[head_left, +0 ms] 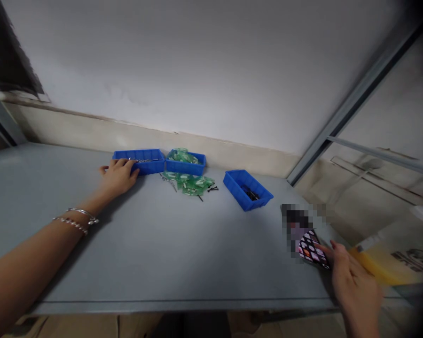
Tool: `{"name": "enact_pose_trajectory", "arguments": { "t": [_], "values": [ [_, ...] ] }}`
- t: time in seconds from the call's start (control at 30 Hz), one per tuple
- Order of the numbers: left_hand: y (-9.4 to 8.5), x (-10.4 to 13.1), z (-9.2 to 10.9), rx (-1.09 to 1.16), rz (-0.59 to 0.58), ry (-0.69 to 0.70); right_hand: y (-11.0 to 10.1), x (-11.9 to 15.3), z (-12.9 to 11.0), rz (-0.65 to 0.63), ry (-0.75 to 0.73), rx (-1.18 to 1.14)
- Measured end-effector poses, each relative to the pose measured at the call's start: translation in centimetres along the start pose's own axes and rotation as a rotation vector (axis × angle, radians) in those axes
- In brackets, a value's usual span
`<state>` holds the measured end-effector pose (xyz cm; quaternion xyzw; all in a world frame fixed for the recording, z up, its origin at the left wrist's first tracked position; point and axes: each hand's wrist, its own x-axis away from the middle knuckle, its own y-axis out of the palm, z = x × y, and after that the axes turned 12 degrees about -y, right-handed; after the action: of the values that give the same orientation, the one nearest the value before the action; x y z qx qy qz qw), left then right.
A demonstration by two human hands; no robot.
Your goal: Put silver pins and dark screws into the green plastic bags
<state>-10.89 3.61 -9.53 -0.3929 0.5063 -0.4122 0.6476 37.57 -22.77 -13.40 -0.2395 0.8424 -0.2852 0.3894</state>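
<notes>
My left hand [118, 179] reaches to the blue bin [151, 154] at the far left, fingers spread and bent over its front rim. Small metal pieces lie in that bin; whether my fingertips touch any is hidden. My right hand [355, 277] is at the right side, beside a phone [312, 250] with a lit screen of round icons. One finger stretches onto the phone's screen, with the thumb apart from it; the other fingers are hidden. Part of the phone area is pixelated.
A second blue bin [185, 167] holds green packets, with more green packets [192, 184] and loose screws [213, 188] in front. Another blue bin [246, 190] holds dark screws. A yellow-and-white bag [398, 258] stands right of the grey table [183, 263]. A metal post [310, 152] rises at the back right.
</notes>
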Motion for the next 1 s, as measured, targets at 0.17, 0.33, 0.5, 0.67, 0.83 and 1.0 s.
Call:
{"name": "enact_pose_trajectory", "arguments": {
  "t": [0.17, 0.33, 0.5, 0.67, 0.83, 1.0],
  "values": [
    [0.4, -0.3, -0.2, 0.005, -0.01, -0.022, -0.2, -0.3, -0.1, 0.004, -0.011, -0.095],
    [0.3, -0.2, -0.2, 0.015, -0.003, -0.023, 0.6, -3.5, 0.1, -0.141, -0.203, -0.17],
    [0.4, -0.2, -0.1, 0.002, 0.005, -0.025, 2.0, -7.8, -0.6, -0.311, -0.351, -0.107],
    [0.2, -0.1, 0.1, -0.003, 0.007, -0.027, 2.0, -7.4, 0.1, -0.271, -0.364, -0.069],
    [0.0, 0.0, 0.4, 0.002, 0.002, -0.04, 1.5, -4.2, 1.9, -0.232, -0.326, -0.047],
    [0.3, -0.1, 0.2, -0.004, 0.001, -0.046, 2.5, -5.0, 2.2, -0.258, -0.371, -0.063]
  ]
}}
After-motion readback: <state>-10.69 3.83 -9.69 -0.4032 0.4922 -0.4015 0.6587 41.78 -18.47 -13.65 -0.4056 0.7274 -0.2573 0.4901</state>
